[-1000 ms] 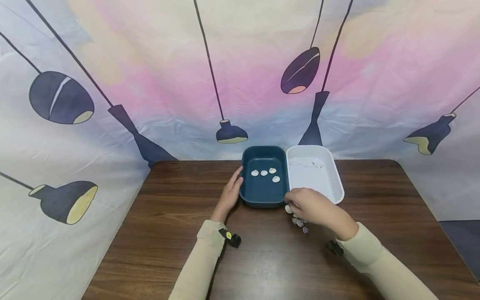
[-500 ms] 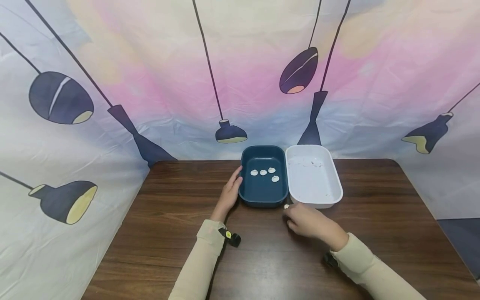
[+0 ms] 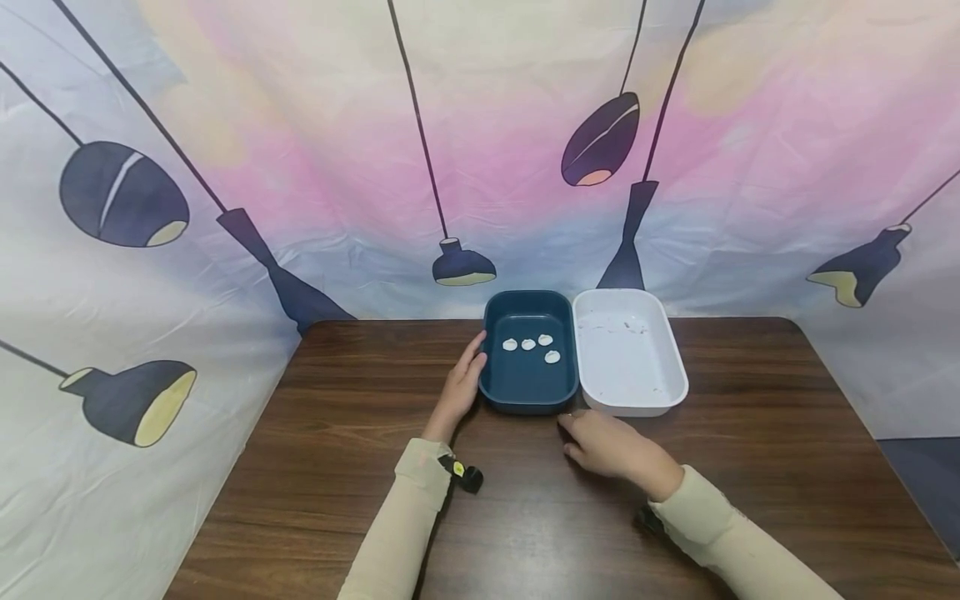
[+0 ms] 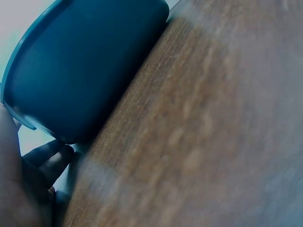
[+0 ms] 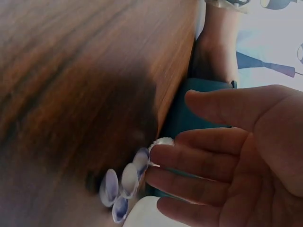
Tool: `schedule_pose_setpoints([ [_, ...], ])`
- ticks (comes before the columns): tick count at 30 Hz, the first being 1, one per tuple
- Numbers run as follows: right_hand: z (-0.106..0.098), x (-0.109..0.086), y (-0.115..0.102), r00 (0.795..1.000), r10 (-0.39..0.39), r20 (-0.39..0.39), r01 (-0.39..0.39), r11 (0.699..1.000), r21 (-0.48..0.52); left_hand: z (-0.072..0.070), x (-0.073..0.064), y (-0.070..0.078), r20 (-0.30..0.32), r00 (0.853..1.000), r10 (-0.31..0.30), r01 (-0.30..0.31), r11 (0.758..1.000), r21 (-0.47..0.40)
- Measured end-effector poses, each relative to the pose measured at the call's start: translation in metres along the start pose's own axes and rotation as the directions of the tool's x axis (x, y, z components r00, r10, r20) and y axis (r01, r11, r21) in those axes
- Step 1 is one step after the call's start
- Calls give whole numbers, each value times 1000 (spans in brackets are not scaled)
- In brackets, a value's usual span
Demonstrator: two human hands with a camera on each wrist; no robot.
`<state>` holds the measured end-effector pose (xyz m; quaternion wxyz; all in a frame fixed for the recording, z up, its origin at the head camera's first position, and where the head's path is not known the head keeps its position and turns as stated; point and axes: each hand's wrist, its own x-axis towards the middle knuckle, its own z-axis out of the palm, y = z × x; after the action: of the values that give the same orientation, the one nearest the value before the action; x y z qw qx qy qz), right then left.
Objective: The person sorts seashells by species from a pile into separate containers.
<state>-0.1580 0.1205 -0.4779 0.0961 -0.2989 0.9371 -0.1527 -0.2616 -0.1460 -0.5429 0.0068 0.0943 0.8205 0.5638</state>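
My left hand [image 3: 459, 387] rests against the left wall of a dark teal tray [image 3: 528, 387], its thumb and fingers at the outer side. Several white seashells [image 3: 528, 344] lie inside that tray. In front of the two trays is my right hand [image 3: 613, 446], low over the table, fingers extended and thumb apart in the right wrist view. At its fingertips there, several purple and white seashells [image 5: 129, 180] lie bunched on the table, along with a white ridged shell [image 5: 164, 141] by the index finger. The hand hides these shells in the head view.
A white tray [image 3: 628, 354] with small dark specks inside stands against the right side of the teal one. Both sit near the far edge of the brown wooden table [image 3: 337, 475]. A cloth printed with lamps [image 3: 525, 108] hangs behind.
The right hand has come down and left from beside the white tray's near corner, covering the shells that showed below it earlier. The left hand keeps its place on the teal tray.
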Motion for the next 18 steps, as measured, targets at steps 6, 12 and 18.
schedule_pose_setpoints([
  [6,5,-2,-6,997,-80,-21,80,997,-23,0,-1,2,-5,1000,-9,9,1000,6],
  [12,7,-8,-15,994,-109,-17,109,994,-9,0,-1,2,-8,1000,-13,13,1000,-2],
  [18,12,-11,-22,984,-175,-31,174,984,-33,0,0,1,-17,999,-28,28,1000,12],
])
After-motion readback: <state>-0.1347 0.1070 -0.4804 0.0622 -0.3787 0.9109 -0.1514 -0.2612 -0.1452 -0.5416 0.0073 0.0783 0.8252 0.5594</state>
